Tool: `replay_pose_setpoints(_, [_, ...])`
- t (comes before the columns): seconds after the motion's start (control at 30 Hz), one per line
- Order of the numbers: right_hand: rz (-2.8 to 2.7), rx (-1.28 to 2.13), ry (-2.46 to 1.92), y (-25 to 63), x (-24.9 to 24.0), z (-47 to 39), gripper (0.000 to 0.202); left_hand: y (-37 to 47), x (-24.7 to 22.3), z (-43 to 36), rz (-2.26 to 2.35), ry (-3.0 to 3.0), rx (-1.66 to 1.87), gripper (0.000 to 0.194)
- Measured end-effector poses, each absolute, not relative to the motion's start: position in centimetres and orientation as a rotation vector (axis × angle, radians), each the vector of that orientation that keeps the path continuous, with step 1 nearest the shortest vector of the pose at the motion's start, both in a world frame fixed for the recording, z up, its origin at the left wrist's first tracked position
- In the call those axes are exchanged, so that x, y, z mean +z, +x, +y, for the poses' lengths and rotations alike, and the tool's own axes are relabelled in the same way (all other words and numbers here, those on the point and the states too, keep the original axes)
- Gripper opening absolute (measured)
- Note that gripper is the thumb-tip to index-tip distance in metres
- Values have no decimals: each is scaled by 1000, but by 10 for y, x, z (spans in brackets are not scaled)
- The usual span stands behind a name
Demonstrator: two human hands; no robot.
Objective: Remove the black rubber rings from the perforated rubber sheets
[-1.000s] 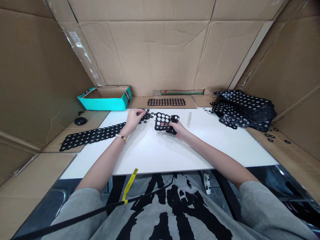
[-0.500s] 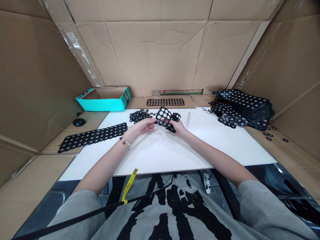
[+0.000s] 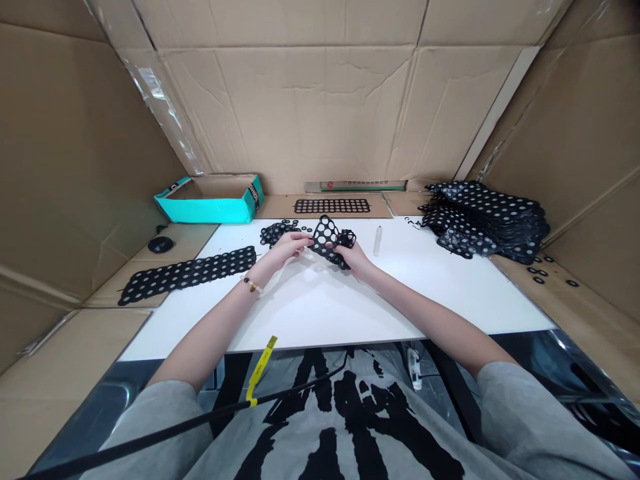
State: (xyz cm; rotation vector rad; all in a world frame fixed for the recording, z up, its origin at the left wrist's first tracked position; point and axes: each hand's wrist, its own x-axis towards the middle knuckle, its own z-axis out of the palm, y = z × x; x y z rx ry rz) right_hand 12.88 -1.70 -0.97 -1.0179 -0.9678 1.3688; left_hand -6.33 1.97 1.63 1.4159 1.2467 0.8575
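L hand [image 3: 289,247] in pinch, R hand [image 3: 355,259] gripping just opp., hands near but apart, L arm [image 3: 205,327] & R arm [image 3: 425,310] angled fwd/inward

At the centre of the frame, the left hand [image 3: 291,245] pinches the left edge of a black perforated sheet [image 3: 326,231], while the right hand [image 3: 354,257] grips its bunched right end (how it folds there is hard to make out). A pile of black rings [image 3: 277,233] lies just beyond the left hand. A longer perforated strip [image 3: 190,272] stretches left of centre, a turquoise box [image 3: 210,209] sits further up, and a thick black stack [image 3: 493,220] fills the right.
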Motion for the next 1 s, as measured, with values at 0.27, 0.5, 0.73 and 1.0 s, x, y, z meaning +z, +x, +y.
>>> replay_pose_setpoints(0.27, [-878,1416,-1059,129,-13,-15,32,-99,18,50,1469,1385,1334,27])
replay_pose_setpoints(0.5, [-867,1415,-1049,137,-9,-13,36,-147,6,79,1627,1506,1613,21])
replay_pose_setpoints(0.73, [-907,1437,-1008,132,-16,-15,34,-138,-6,75,1860,1989,1297,31])
replay_pose_setpoints(1.0, [-945,1279,-1119,133,-16,-12,27,-77,27,22,1316,2333,1041,30])
